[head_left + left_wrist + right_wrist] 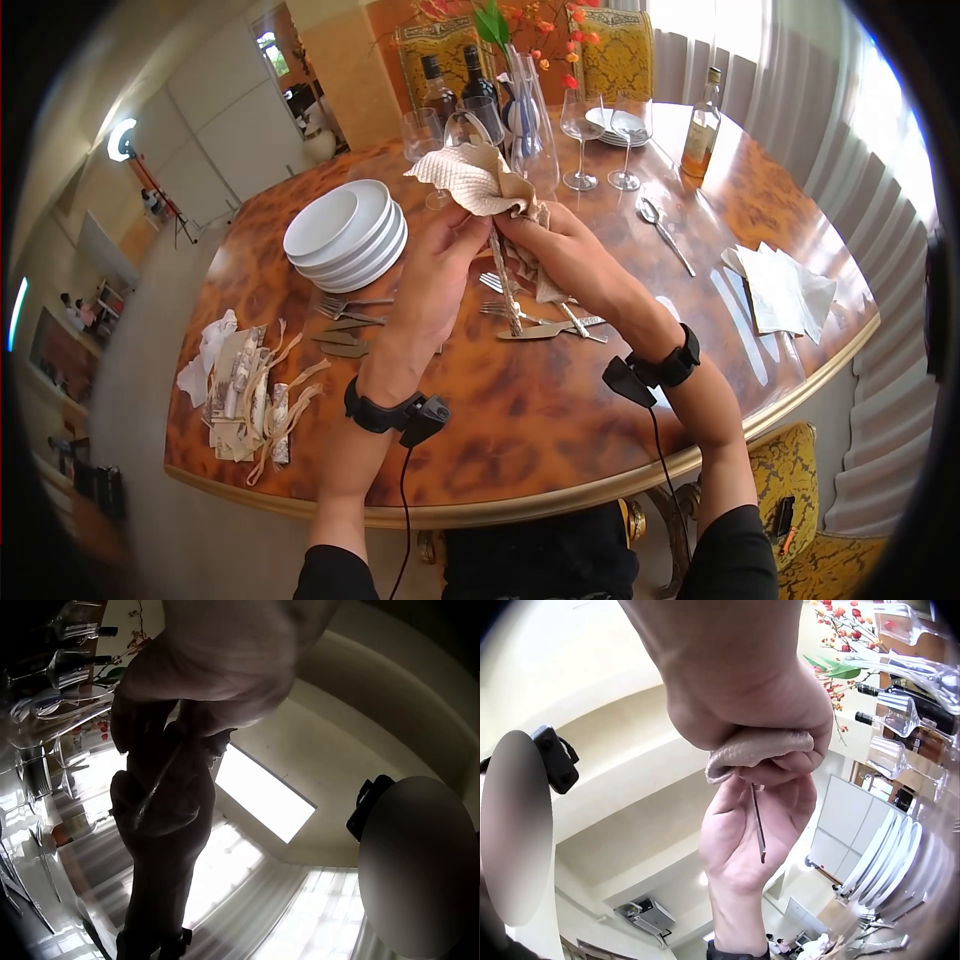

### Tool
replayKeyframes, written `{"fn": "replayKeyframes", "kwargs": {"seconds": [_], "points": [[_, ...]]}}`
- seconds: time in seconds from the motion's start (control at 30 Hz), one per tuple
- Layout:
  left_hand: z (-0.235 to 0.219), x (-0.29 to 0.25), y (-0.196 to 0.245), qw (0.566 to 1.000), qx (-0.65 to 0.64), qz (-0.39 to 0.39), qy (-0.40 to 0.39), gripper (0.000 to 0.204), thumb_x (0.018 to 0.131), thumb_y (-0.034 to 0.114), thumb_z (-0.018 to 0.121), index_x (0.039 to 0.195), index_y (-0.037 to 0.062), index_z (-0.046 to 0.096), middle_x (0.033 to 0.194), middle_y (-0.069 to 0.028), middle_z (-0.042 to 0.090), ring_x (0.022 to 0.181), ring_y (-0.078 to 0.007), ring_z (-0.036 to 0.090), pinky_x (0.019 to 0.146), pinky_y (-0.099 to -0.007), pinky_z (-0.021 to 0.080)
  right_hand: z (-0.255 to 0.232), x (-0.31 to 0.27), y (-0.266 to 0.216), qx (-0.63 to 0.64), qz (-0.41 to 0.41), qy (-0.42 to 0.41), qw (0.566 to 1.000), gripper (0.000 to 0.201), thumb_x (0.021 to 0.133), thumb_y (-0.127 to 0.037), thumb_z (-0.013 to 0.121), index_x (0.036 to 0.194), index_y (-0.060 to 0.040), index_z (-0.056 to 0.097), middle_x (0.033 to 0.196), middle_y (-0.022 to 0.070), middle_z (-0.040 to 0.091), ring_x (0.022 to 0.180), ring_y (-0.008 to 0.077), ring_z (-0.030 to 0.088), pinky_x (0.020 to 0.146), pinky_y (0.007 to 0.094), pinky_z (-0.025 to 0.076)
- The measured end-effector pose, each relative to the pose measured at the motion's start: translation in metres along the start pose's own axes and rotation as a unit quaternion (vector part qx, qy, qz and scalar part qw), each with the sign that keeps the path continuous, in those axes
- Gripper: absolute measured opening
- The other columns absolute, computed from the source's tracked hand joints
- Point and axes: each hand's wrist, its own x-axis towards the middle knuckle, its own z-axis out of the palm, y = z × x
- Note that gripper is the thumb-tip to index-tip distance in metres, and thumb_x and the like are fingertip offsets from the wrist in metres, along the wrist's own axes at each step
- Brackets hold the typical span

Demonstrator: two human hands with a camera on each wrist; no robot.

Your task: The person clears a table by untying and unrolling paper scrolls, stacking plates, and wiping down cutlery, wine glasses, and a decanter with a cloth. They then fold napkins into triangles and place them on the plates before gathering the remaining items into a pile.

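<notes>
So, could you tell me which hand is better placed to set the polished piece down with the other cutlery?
Probably the left hand: it pinches the piece of cutlery, while the right hand grips the cloth around it, above the cutlery pile.

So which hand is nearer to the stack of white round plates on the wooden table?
The left hand. It is just right of the stack of white plates, holding the beige cloth. The right hand grips the cloth farther right, beyond the left.
</notes>
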Motion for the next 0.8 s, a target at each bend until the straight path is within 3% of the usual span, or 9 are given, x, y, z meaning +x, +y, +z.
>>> {"fn": "replayKeyframes", "kwargs": {"seconds": [0.2,0.27,0.33,0.43,0.53,0.63,0.67,0.73,0.8], "points": [[-0.012,0.007,-0.011,0.998,0.034,0.035,0.034,0.027,0.102,0.016,0.046,0.124,0.0032,0.056,0.112,-0.0077,0.064,0.097,-0.0172,0.064,0.087,-0.0346,0.052,-0.003,0.004,0.009,-0.107,-0.052,-0.044,0.992,0.024,0.095,-0.022,0.054,0.095,0.0017,0.059,0.075,0.0029,0.058,0.069,0.0099,0.051,0.065,0.0284,0.045],[-0.016,0.009,-0.009,0.989,0.056,0.083,0.112,0.026,0.103,0.016,0.045,0.122,0.0017,0.056,0.109,-0.0082,0.065,0.099,-0.017,0.064,0.085,-0.0318,0.053,-0.003,0.004,0.003,-0.208,-0.143,-0.026,0.967,0.033,0.092,-0.028,0.059,0.102,0.003,0.061,0.079,0.0075,0.063,0.075,0.0136,0.056,0.07,0.0302,0.047],[-0.015,0.011,-0.003,0.98,0.05,0.081,0.172,0.026,0.103,0.017,0.044,0.116,-0.0007,0.058,0.098,-0.0083,0.067,0.084,-0.0149,0.066,0.073,-0.0284,0.054,-0.016,-0.006,-0.021,-0.262,-0.06,0.016,0.963,0.048,0.09,-0.04,0.061,0.116,-0.0001,0.058,0.099,0.0136,0.067,0.082,0.0213,0.062,0.076,0.0332,0.048],[-0.02,0.007,0.011,0.989,0.116,0.041,0.087,0.03,0.105,0.02,0.043,0.108,-0.0035,0.06,0.069,-0.0016,0.06,0.054,-0.0054,0.052,0.045,-0.0198,0.038,-0.037,-0.01,-0.035,-0.218,-0.007,0.053,0.975,0.049,0.091,-0.04,0.058,0.124,-0.0041,0.053,0.105,0.0153,0.067,0.084,0.0225,0.064,0.076,0.0337,0.049],[-0.019,0.006,0.009,0.99,0.109,0.053,0.073,0.031,0.105,0.021,0.044,0.107,-0.0052,0.061,0.063,0.0039,0.047,0.051,-0.0023,0.038,0.043,-0.0189,0.028,-0.052,-0.006,-0.033,-0.258,-0.066,0.147,0.953,0.042,0.095,-0.033,0.052,0.127,-0.0066,0.049,0.099,0.0137,0.067,0.076,0.0256,0.066,0.069,0.0357,0.049],[-0.005,0.002,0.012,0.989,0.125,0.041,0.072,0.031,0.105,0.021,0.045,0.107,-0.0055,0.061,0.062,0.006,0.037,0.053,-0.0016,0.03,0.044,-0.0196,0.025,-0.05,-0.001,-0.03,-0.461,-0.212,0.341,0.791,0.027,0.094,-0.014,0.055,0.12,-0.0102,0.056,0.083,0.0075,0.063,0.06,0.0307,0.06,0.054,0.0384,0.047],[-0.003,0.001,0.011,0.989,0.124,0.039,0.071,0.031,0.105,0.021,0.045,0.107,-0.0055,0.061,0.062,0.006,0.037,0.053,-0.0016,0.03,0.044,-0.0196,0.025,-0.047,0.001,-0.026,-0.462,-0.21,0.341,0.791,0.027,0.094,-0.014,0.055,0.12,-0.0102,0.056,0.083,0.0075,0.063,0.06,0.0307,0.06,0.054,0.0384,0.047],[0.001,-0.002,0.011,0.991,0.123,0.02,0.05,0.03,0.105,0.02,0.045,0.108,-0.0053,0.061,0.063,0.0066,0.039,0.053,-0.0007,0.031,0.045,-0.0195,0.025,-0.035,0.003,-0.021,-0.532,-0.388,0.33,0.677,0.031,0.086,-0.009,0.064,0.117,-0.0144,0.061,0.079,0.005,0.059,0.061,0.0268,0.061,0.051,0.0365,0.047],[0.007,-0.006,0.014,0.992,0.121,0.005,0.042,0.03,0.105,0.02,0.045,0.107,-0.0051,0.061,0.063,0.0068,0.039,0.053,-0.0006,0.031,0.045,-0.0194,0.025,-0.021,0.001,-0.013,-0.562,-0.401,0.269,0.671,0.042,0.079,-0.008,0.069,0.119,-0.019,0.062,0.084,0.003,0.055,0.064,0.0237,0.062,0.052,0.0356,0.049]]}}
